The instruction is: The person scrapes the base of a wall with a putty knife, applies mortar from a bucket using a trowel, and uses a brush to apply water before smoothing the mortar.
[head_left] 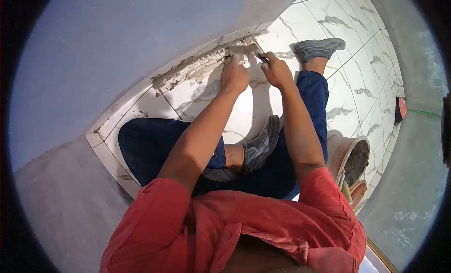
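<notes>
My right hand [277,72] is closed around the dark handle of a trowel. The trowel's blade [244,48] reaches left from that hand, close to the foot of the wall. Just left of it, my left hand [235,76] is curled by the blade's near side, fingers pressed together; what they hold, if anything, is hidden. Both hands are at a rough strip of mortar [192,66] where the skirting tile is absent between the wall [136,33] and the floor tiles [343,90]. Mortar crumbs lie along the strip's edge.
At my right stands a bucket [345,153] with grey mortar inside, and a reddish-brown container [358,193] beside it. My legs in dark blue trousers are folded on the tiles. White skirting tiles [124,97] continue leftward. A red and black object [400,108] lies near the right wall.
</notes>
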Demonstrator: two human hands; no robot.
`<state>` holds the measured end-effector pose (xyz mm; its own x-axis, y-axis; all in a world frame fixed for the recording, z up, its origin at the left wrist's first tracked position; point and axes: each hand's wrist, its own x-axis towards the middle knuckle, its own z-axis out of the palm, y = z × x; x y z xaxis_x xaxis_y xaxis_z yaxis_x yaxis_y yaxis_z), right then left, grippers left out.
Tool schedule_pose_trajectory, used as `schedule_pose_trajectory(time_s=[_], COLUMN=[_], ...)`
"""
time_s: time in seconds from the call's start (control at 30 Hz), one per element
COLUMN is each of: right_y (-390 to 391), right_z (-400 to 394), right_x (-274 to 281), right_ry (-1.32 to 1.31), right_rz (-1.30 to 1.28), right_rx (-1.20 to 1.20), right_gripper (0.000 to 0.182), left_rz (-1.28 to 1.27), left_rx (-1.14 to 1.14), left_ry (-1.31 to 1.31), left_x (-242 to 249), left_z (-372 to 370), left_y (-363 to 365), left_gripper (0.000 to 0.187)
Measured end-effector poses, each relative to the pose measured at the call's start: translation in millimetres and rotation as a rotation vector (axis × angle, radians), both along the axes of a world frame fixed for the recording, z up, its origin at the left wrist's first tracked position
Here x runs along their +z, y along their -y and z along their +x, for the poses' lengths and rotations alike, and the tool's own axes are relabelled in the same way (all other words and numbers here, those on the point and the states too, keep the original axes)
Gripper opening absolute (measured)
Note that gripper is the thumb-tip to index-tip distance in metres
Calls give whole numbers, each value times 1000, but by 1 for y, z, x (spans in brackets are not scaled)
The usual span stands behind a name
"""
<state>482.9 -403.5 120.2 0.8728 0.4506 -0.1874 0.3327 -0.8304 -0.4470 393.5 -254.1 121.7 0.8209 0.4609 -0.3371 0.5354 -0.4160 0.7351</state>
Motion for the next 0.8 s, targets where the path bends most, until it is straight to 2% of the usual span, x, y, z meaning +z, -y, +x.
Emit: schedule_pose_trajectory(time_s=[0.1,0.17,0.27,0.47,0.8], right_y=[-21,-33,-45,-55,-46], right_z=[0,3,7,12,16], right_x=[0,-3,8,17,9], right_ry=[-25,-11,13,2,-15], right_rz=[-26,-90,-131,-209,-133], right_rx=[65,19,22,13,-72], right_gripper=[35,36,38,41,37], left_rz=[-61,-98,-135,-171,-237], left_rx=[-15,-7,-7,-18,-21], left_ry=[-22,172,187,169,168], left_x=[8,-2,4,19,17], left_z=[-37,-61,-84,-85,-83], left_y=[-19,-30,-44,-51,-49], left_gripper=[49,49,50,50,50])
